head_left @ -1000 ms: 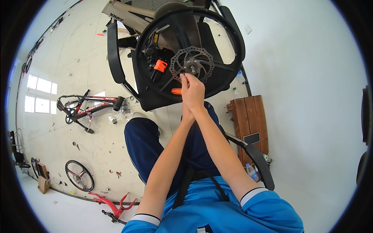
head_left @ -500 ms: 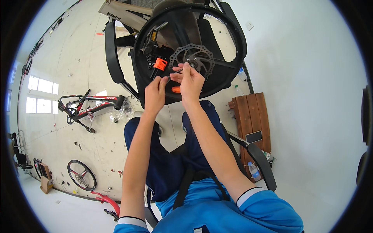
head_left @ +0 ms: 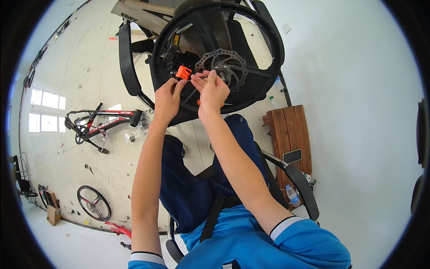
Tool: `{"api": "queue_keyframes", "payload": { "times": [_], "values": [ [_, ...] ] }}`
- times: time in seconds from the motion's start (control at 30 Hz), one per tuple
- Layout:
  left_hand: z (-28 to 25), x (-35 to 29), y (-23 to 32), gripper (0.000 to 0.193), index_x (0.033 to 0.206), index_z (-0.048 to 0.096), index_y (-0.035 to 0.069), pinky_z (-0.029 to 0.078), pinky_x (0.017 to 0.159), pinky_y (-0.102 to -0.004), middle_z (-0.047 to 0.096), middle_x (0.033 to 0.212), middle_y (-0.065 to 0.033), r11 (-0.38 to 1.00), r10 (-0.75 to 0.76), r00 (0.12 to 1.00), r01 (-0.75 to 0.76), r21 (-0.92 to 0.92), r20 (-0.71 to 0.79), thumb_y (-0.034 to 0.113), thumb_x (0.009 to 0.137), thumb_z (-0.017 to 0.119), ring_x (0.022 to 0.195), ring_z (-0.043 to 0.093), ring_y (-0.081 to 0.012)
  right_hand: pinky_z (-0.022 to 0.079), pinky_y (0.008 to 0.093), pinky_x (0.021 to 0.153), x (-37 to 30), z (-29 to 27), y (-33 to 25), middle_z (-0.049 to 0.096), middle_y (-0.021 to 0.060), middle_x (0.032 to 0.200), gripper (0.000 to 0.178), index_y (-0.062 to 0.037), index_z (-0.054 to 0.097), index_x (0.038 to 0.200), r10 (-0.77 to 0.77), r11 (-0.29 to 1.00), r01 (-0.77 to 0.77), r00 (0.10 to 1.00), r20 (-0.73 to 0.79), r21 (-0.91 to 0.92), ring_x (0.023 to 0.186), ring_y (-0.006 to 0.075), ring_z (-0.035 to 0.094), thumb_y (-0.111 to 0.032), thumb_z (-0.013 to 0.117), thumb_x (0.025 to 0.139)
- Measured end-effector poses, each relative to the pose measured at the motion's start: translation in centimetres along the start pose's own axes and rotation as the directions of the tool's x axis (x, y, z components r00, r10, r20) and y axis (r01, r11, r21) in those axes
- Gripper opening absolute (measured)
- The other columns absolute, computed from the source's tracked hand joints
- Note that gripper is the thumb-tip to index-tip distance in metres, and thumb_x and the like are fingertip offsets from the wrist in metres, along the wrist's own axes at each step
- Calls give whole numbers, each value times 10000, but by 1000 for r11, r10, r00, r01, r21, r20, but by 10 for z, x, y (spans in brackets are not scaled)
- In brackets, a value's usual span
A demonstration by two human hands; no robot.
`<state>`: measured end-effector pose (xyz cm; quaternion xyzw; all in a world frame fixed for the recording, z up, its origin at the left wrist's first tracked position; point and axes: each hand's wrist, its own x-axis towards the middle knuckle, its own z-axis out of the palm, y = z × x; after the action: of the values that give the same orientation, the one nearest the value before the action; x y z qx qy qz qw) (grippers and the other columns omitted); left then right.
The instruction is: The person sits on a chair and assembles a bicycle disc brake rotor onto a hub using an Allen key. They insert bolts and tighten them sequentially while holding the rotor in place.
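A: Seen from the head camera, who holds what?

B: The left hand (head_left: 167, 99) pinches a thin rod (head_left: 190, 80) between thumb and forefinger. The rod runs rightward to the right hand (head_left: 212, 93), its fingers curled and thumb raised; whether they grip it, I cannot tell.

A: And the wheel?

B: The black wheel (head_left: 278, 49) lies beneath both hands, its lower rim passing under the right wrist. Its brake disc (head_left: 233, 67) is just beyond the right fingertips.

A: How tight are the edges?

B: An orange part (head_left: 183, 72) sits just beyond the left fingertips, the closest thing on that side. The chair's black armrest (head_left: 130, 65) rises farther left.

A: Where is there room?

B: Left of the grip, past the armrest, pale floor (head_left: 99, 85) spreads wide. To the right, well apart, stands a wooden bench (head_left: 293, 127).
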<state>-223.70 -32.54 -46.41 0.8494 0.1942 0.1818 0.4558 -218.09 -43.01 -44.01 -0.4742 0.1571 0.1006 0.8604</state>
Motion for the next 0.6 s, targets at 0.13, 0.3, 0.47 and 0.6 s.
{"api": "queue_keyframes", "payload": {
  "times": [0.13,0.3,0.47,0.6],
  "values": [
    [-1,3,0,319,880,616,-22,342,529,-314,474,608,-94,1000,1,1000,-1,0,24,274,997,635,574,371,-127,611,302,748,2,-4,5,682,148,886,346,79,591,1049,-31,999,31,999,14,14,792,226,731,-226,431,1085],
    [-4,5,2,305,892,623,-27,353,536,-310,491,608,-98,999,31,999,-31,8,18,259,997,634,573,378,-131,621,327,798,0,-1,4,687,171,923,336,79,593,1053,-71,997,71,997,36,-8,840,248,734,-207,420,1087],
    [-2,11,2,300,898,630,-30,359,539,-304,502,610,-92,999,33,999,-33,0,19,255,990,643,576,385,-125,621,325,801,4,0,5,687,175,923,330,79,589,1061,-90,996,90,996,29,9,845,248,735,-203,420,1086],
    [-8,13,5,305,907,650,-33,375,548,-318,537,632,-114,1000,-1,999,-1,27,44,264,977,658,572,426,-156,621,323,807,2,3,5,687,185,930,330,86,586,1056,-56,998,56,998,-10,39,862,256,735,-199,421,1085]
  ]
}}
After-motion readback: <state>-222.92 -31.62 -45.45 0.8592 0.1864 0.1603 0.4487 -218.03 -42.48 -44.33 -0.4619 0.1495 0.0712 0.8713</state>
